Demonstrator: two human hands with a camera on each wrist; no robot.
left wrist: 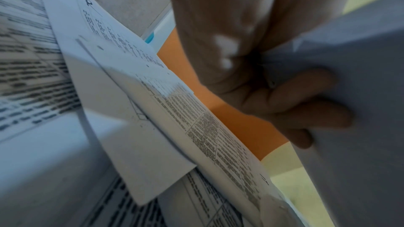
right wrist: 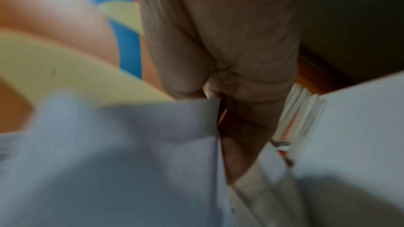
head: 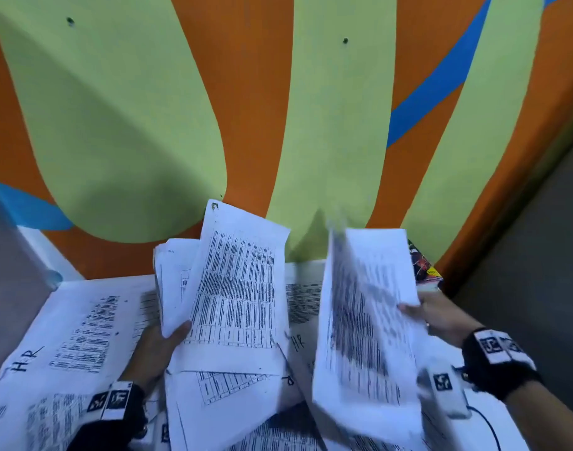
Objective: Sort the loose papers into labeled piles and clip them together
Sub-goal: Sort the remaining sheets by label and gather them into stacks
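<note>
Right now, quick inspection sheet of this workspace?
Surface: white table, mostly covered by papers.
Job's things: printed sheets spread flat, two marked HR; left bundle raised; right bundle raised, motion-blurred. No clips seen.
Clutter: colourful booklets at the far right edge.
Grips: left hand holds the left bundle; right hand holds the right bundle.
Cables: dark cable by the right wrist.
Surroundings: orange, green and blue painted wall.

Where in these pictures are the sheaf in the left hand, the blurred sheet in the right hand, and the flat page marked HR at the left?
sheaf point(head: 236, 281), head view, printed table on its top page.
blurred sheet point(head: 363, 320), head view, middle of its print.
page marked HR point(head: 83, 333), head view, its printed block.
</note>
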